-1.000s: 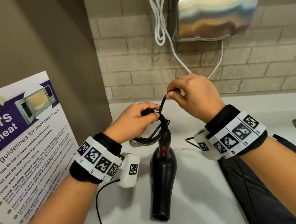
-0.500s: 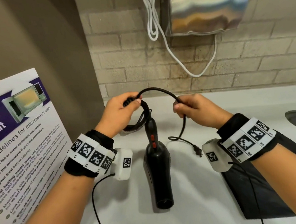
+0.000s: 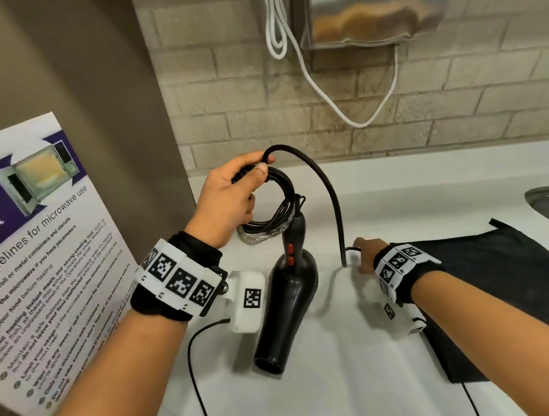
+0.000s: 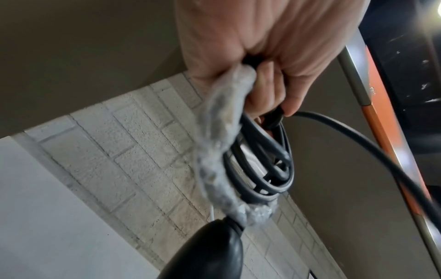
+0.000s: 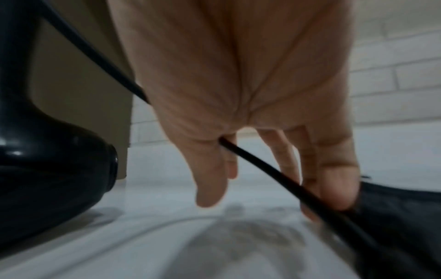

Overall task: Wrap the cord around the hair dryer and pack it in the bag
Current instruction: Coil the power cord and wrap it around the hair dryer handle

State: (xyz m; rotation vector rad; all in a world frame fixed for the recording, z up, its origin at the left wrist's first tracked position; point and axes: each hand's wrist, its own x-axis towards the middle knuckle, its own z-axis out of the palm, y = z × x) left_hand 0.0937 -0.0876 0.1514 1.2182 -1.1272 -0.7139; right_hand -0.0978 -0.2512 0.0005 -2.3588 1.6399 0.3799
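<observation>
The left hand (image 3: pixel 232 198) is clenched round a bundle of black cord (image 3: pixel 276 204) coils at the tail of the hair dryer (image 3: pixel 284 294), thumb pressed on top to stop the loops springing apart. The dryer lies on the white counter (image 3: pixel 350 385), nozzle toward the person, so the handle end comes up to meet the coils. From that fist the free length of cord arches up and drops straight down to the right hand (image 3: pixel 366 254), low by the counter beside the black bag (image 3: pixel 525 284). The cord runs through between the right fingers (image 5: pixel 334 181), which curl loosely about it (a guiding grip rather than a tight one, I'd judge), probably to feed slack into the next turn. The bag lies flat and near, ready to receive the dryer.

Half a second ago the right hand was up level with the left, pinching the cord close to the coils; it has since slid down the cord to the counter, so the arch stands taller. The plug, then trailing on the counter, is hidden behind the right hand now.
</observation>
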